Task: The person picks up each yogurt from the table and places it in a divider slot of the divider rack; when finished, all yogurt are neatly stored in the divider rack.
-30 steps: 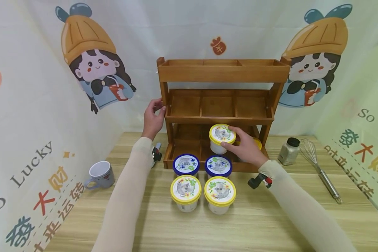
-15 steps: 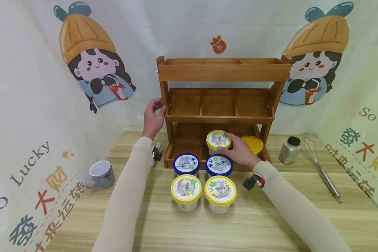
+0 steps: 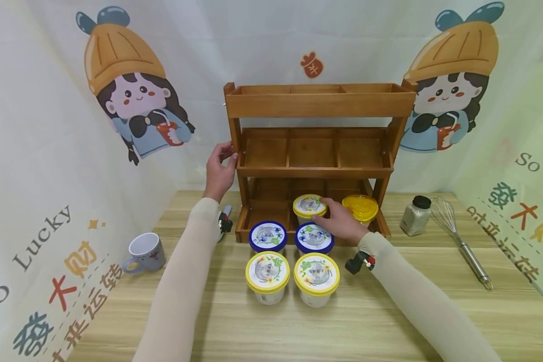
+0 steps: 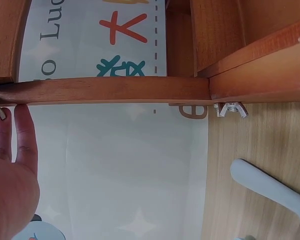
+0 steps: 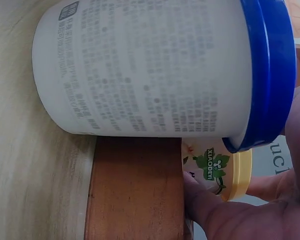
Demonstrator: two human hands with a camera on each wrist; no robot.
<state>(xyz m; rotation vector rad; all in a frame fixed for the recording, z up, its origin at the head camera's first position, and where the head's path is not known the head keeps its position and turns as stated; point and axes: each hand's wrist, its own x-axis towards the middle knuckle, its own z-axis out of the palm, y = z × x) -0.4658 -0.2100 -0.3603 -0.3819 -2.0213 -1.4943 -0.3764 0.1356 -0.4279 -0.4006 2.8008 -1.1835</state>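
My right hand (image 3: 342,221) grips a yellow-lidded ice cream tub (image 3: 306,205) in the bottom tier of a wooden rack (image 3: 317,106), at the middle compartment. In the right wrist view a blue-lidded tub (image 5: 145,70) fills the foreground, and the gripped tub shows behind it, beyond the rack's wooden front rail (image 5: 137,190). My left hand (image 3: 219,171) holds the rack's left side post, thumb toward the front; the left wrist view has its fingers (image 4: 26,140) reaching up to the post beside a wing nut. Another yellow-lidded tub (image 3: 361,207) sits in the bottom right compartment.
Two blue-lidded tubs (image 3: 268,236) stand before the rack, with two yellow-lidded tubs (image 3: 267,274) nearer. A mug (image 3: 147,251) is at left; a shaker jar (image 3: 415,216) and a whisk (image 3: 463,246) are at right. A pale-handled utensil (image 4: 265,182) lies by the rack's left side.
My right hand has lowered the yellow-lidded tub, moving it slightly left into the bottom tier. More of the right compartment's tub now shows. The left hand has stayed at the post.
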